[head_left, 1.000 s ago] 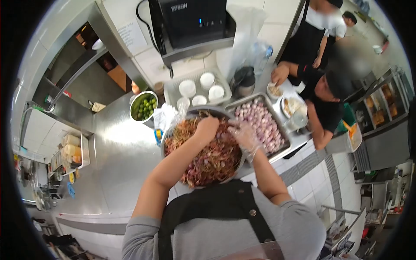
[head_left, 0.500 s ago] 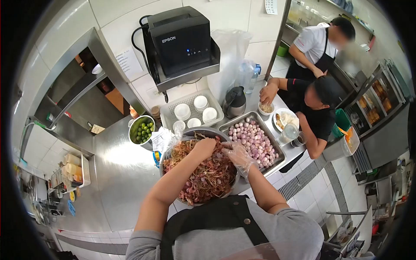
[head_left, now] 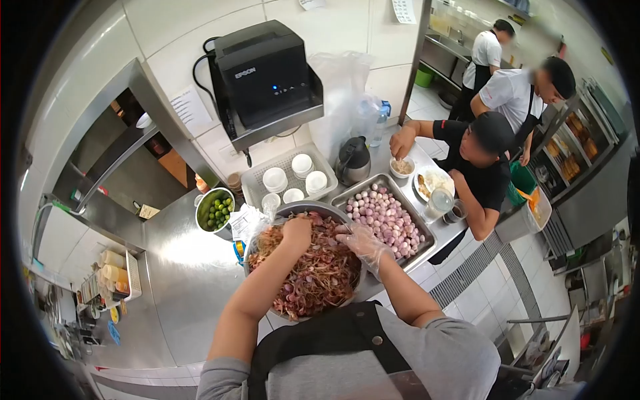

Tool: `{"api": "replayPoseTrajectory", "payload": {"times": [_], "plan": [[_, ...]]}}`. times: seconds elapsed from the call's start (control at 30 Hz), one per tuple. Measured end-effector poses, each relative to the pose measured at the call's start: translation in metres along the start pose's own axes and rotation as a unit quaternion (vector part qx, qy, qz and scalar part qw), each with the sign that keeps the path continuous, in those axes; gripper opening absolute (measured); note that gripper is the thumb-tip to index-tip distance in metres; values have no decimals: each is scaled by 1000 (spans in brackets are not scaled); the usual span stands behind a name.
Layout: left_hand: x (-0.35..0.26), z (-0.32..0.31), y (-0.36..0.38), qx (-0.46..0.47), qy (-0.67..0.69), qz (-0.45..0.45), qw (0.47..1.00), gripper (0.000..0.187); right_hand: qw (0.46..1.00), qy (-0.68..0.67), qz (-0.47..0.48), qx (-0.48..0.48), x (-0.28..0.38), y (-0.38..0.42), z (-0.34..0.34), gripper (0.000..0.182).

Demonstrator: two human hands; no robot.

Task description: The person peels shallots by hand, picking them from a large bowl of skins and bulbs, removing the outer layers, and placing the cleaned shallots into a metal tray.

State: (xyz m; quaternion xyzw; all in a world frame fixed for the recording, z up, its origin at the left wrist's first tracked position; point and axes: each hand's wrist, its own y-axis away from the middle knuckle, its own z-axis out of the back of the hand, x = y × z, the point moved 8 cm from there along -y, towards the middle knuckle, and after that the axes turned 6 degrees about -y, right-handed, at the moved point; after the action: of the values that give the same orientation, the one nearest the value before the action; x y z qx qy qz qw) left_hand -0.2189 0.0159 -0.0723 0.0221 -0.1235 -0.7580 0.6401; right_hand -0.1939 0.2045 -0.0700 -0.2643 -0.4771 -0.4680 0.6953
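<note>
A large round metal bowl [head_left: 331, 211] is heaped with reddish-brown shallot skins [head_left: 313, 273], with some whole shallots among them. My left hand [head_left: 298, 233], bare, reaches down into the heap toward the far side. Its fingertips are hidden by the hand and the skins. At the bowl's right edge, my right hand [head_left: 363, 243] wears a clear plastic glove. Its fingers stretch left over the skins, and I see nothing held in them. Right beside it stands a steel tray [head_left: 435, 241] full of peeled pinkish shallots [head_left: 387, 217].
Behind the bowl are a grey crate [head_left: 253, 190] of white cups, a dark jug [head_left: 353, 160] and a wall-mounted printer [head_left: 267, 80]. A pot of limes [head_left: 215, 210] stands left. A seated person [head_left: 477, 167] eats at the right; two others stand behind.
My left hand has shifted left and slightly lower within the skins. My gloved right hand has moved a little left over the bowl. Another person has come into view at the back.
</note>
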Motion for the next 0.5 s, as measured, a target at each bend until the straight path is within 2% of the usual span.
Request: {"api": "replayPoseTrajectory", "payload": {"times": [0.07,0.13,0.2,0.27,0.33,0.37,0.4,0.47,0.5], "plan": [[2,7,5,-5,3,-30,1000,27,1000,-23,-2,-6,0,-1,8,47],[4,18,13,21,7,-18,1000,26,998,-54,22,25,2,-4,5,47],[8,23,16,-31,28,-17,999,16,999,-35,25,14,-1,-7,4,46],[12,35,24,-81,70,12,994,16,998,34,57,20,-1,-10,5,44],[7,59,39,-73,113,-28,991,27,999,8,30,9,0,-6,10,43],[18,51,40,-65,197,5,978,34,1000,-17,17,9,3,-4,11,43],[17,50,44,-61,194,-10,979,34,1000,-21,10,-4,7,-1,16,43],[28,67,61,-129,229,19,965,33,994,-73,-74,17,6,4,15,43],[27,68,66,-126,224,7,967,33,994,-88,-61,22,10,6,17,47]]}}
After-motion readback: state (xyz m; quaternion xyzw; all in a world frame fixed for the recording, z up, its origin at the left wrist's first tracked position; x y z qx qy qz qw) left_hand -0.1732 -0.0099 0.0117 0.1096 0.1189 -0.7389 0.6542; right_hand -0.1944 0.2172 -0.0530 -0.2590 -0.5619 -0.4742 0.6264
